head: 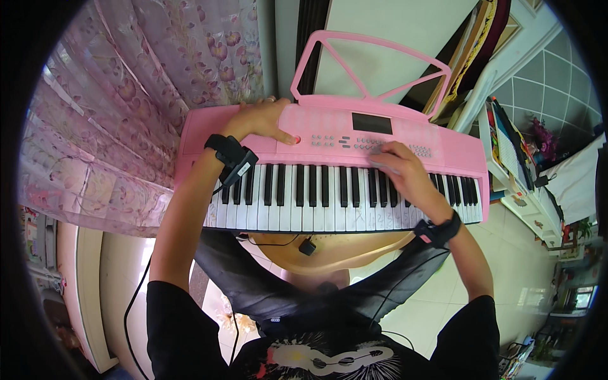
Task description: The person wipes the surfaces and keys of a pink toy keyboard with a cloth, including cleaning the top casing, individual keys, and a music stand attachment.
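Observation:
A pink electronic keyboard [213, 128] lies across in front of me, its white and black keys facing my body. At its left part, my left hand [266, 118] grips the body, fingers over the rear edge and thumb beside a red button [297, 140]. My right hand [403, 164] is bent over the lower edge of the control panel, just above the keys. It holds a small greyish cloth [380, 159], partly hidden by the fingers and blurred. Small grey buttons [323, 140] and a dark display [372, 123] lie between and behind the hands.
A pink music stand [375, 97] rises from the keyboard's rear. A floral sheer curtain [128, 95] hangs against the left end. Below the keys are a wooden stool or chair seat [280, 251] and a black power adapter [307, 246]. Cables run from both wristbands. A white cabinet [532, 209] stands right.

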